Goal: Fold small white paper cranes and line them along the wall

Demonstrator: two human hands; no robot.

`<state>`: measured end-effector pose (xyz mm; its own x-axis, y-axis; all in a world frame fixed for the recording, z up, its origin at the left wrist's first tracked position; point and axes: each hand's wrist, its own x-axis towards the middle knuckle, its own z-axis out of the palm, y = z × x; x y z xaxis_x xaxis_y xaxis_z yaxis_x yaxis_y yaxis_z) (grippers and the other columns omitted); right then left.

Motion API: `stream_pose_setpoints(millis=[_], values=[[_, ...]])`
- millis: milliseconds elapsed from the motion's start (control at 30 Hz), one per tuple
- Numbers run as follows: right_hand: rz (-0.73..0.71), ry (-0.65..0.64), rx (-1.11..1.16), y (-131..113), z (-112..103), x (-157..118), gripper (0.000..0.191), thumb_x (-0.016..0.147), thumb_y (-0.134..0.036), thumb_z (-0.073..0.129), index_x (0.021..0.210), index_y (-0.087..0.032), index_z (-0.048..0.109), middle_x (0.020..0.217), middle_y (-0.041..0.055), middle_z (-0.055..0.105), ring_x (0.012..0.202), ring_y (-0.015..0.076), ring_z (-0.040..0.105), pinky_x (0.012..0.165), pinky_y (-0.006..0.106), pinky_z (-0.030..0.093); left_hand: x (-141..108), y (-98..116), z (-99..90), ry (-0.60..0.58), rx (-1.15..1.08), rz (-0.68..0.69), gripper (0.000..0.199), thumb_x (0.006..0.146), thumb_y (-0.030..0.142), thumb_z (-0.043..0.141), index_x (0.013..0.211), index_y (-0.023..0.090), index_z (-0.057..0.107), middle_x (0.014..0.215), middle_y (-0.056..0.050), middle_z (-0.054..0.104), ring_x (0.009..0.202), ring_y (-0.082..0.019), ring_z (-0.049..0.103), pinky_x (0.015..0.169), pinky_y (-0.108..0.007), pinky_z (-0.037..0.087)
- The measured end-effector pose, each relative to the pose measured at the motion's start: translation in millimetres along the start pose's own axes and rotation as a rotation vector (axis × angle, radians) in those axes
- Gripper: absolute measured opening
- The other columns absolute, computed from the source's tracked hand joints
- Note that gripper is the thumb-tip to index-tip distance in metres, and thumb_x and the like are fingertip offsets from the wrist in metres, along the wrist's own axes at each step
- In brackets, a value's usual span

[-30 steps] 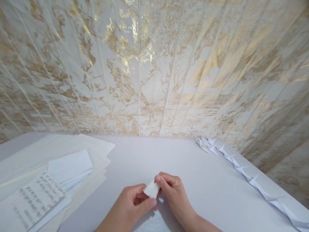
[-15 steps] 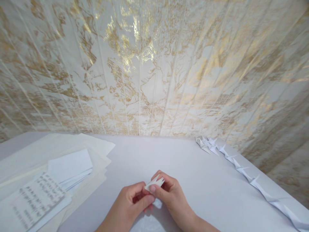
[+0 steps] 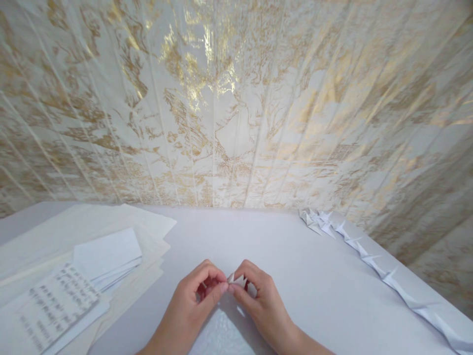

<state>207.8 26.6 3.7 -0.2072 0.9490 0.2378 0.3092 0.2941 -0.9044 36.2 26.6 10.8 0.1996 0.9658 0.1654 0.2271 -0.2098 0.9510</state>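
A small piece of folded white paper [image 3: 239,281] is pinched between my two hands, low in the middle of the view. My left hand [image 3: 199,296] grips its left end between thumb and forefinger. On the other side, my right hand [image 3: 258,291] pinches it with the thumb in front and the fingers behind. Much of the paper is hidden by the fingers, and only pale folds and a pointed edge show. Both hands are held just above the white table [image 3: 229,236].
Folded paper cranes [image 3: 388,278] stand in a line along the table's right edge, several bunched at the far end. To the left lie large paper sheets [image 3: 155,229], a stack of smaller white sheets [image 3: 107,254] and a handwritten page [image 3: 59,305]. Behind hangs a gold-patterned curtain [image 3: 236,123].
The folded paper has turned and sits lower between my fingers, so less of it shows. My hands have drawn slightly apart, now meeting at the fingertips.
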Motion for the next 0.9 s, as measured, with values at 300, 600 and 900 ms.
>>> stream_pose_setpoints(millis=[300,600,900], values=[[-0.077,-0.079,-0.107,0.3,-1.0,0.1,0.012,0.085,-0.011,0.064,0.079,-0.019,0.071,0.072,-0.0025,0.051,0.063,0.0116,0.047,0.059,0.022,0.035,-0.4,-1.9,1.5,-0.016,0.003,-0.005,0.017,0.081,0.035,0.064,0.070,0.021,0.062,0.068,0.004,0.053,0.064,-0.016,0.051,0.062,-0.024,0.038],[-0.118,-0.018,-0.143,-0.7,-1.7,-1.3,0.009,0.088,-0.014,0.064,0.084,-0.019,0.071,0.070,-0.0029,0.052,0.066,0.0126,0.048,0.062,0.023,0.036,-2.2,1.2,0.2,-0.040,0.020,-0.021,0.023,0.087,0.037,0.055,0.072,0.020,0.060,0.068,0.004,0.050,0.064,-0.015,0.049,0.063,-0.025,0.037],[-0.311,0.040,-0.178,-0.5,-6.5,1.1,0.021,0.085,-0.003,0.061,0.085,-0.021,0.071,0.081,0.0019,0.057,0.080,0.0172,0.055,0.071,0.026,0.041,-1.8,-6.5,3.3,-0.058,-0.066,-0.141,0.028,0.084,0.043,0.059,0.074,0.018,0.064,0.066,0.004,0.050,0.062,-0.013,0.045,0.058,-0.023,0.035]])
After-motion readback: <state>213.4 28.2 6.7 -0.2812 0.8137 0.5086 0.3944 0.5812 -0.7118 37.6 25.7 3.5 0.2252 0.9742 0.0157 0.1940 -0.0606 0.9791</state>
